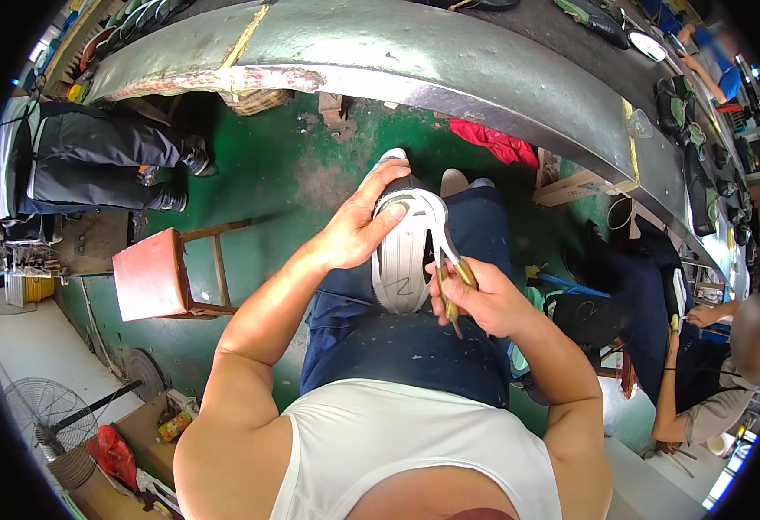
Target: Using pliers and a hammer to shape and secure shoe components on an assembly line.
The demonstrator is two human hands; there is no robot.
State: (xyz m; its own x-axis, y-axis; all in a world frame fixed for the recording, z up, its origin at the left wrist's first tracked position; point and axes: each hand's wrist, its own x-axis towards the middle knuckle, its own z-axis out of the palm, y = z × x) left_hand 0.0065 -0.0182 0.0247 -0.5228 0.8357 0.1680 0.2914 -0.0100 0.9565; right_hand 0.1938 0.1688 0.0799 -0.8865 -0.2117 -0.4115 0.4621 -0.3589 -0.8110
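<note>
A shoe (400,276) lies lengthwise on my lap, its pale grey underside turned up and its rim dark. My left hand (362,227) is closed round its far end, thumb pressed on top. In my right hand (482,299) are pincers (439,232) with a pale curved head and brass-coloured handles. The curved head lies over the shoe's far part, beside my left thumb. Whether the jaws bite on the edge is too small to tell. My fingers hide part of the handles.
A metal-topped bench (380,56) runs across the far side, with dark shoes (701,186) at right. A red-topped stool (150,275) stands left, near a person's legs (102,160). Another person (709,390) works at right. A fan (50,425) is at lower left; red cloth (497,141) lies under the bench.
</note>
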